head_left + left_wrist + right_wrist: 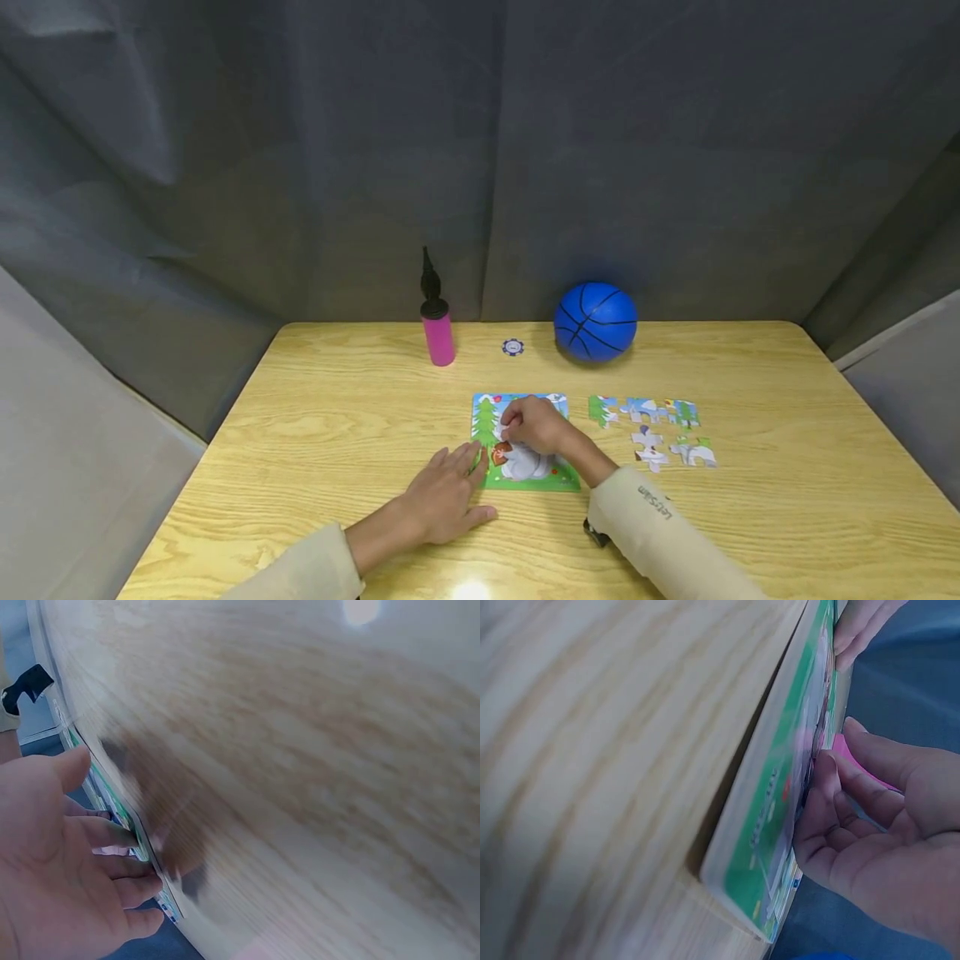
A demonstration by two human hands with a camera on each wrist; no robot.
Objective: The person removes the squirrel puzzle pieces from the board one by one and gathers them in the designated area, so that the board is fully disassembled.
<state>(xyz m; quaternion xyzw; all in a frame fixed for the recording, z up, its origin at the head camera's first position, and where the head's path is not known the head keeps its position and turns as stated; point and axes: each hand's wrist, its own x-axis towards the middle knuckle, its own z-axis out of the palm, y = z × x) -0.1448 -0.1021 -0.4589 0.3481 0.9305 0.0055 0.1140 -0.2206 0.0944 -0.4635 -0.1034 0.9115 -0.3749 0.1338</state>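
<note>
The left hand (442,493) lies flat on the counter (315,417), fingers (112,832) straight and slightly spread, their tips touching the left edge of the puzzle board (491,429), which sits near the counter's middle. Holding that edge steady seems the right job for it, so the board does not slide while a piece is seated. The right hand (534,425) rests on top of the board, fingers (832,795) curled and pressing down on its picture; whether they pinch a piece I cannot tell. Pressing straight down, not sideways, should serve best. Just right of the board lie the loose pieces (654,429), apart from it. Behind stand a pink pump (437,321), a small chip (513,347) and a blue ball (596,321), well apart. Bare counter lies left of the board, and its edges are far off.
</note>
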